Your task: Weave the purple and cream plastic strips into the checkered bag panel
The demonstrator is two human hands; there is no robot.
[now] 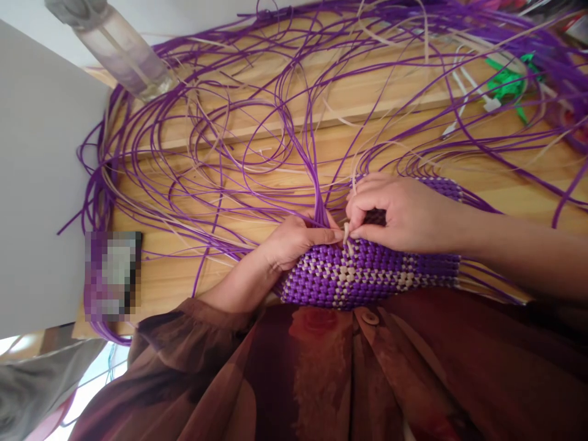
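A half-woven basket of purple and cream strips (367,275) rests against my lap at the near edge of a wooden table (184,269). My left hand (294,240) is closed on the basket's upper rim, thumb and fingers pinched around purple strands. My right hand (399,211) is closed just to its right, pinching a cream strip (346,234) at the rim where the two hands meet. Long loose purple strands (275,135) and paler cream ones fan out from the weave across the table.
A clear plastic bottle (124,52) stands at the table's far left corner. A green ribbon-like item (509,82) and a white cable (473,92) lie at the far right. A pixelated dark rectangle (113,275) sits at the left edge. My brown clothing fills the foreground.
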